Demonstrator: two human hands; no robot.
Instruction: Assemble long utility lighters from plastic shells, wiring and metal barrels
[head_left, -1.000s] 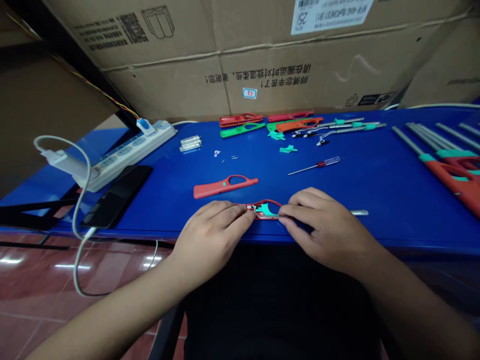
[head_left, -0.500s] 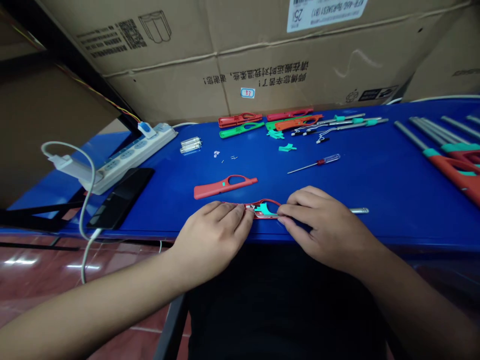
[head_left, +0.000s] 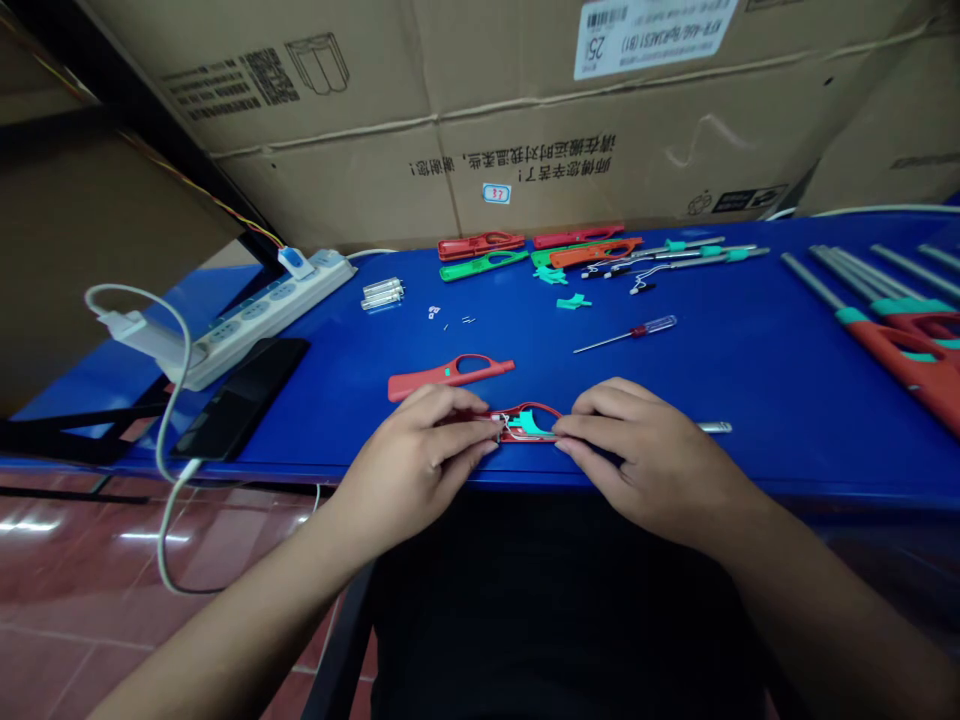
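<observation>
A red lighter shell half point(head_left: 541, 408) lies at the table's front edge, its inside facing up. In it sit a teal trigger point(head_left: 527, 422) and thin white wires point(head_left: 508, 432). My left hand point(head_left: 427, 440) is closed on the shell's left part, fingertips at the wires. With bent fingers my right hand point(head_left: 634, 435) grips the shell's right end, where a metal tube point(head_left: 715, 427) sticks out past the hand. Behind my left hand lies the other red shell half point(head_left: 420, 384). The hands hide both ends of the held shell.
A screwdriver point(head_left: 630, 334), loose teal triggers point(head_left: 551, 274), clear tanks point(head_left: 382, 293) and coloured shells point(head_left: 480, 264) lie farther back. Lighters with long tubes point(head_left: 892, 330) are at right. A power strip point(head_left: 262, 320) and black phone point(head_left: 244, 400) are at left. A cardboard box point(head_left: 360, 170) stands behind.
My left hand's fingers have drawn back slightly to the left and bunched together, baring more of the white wires. My right hand keeps its hold. The view has shifted a little.
</observation>
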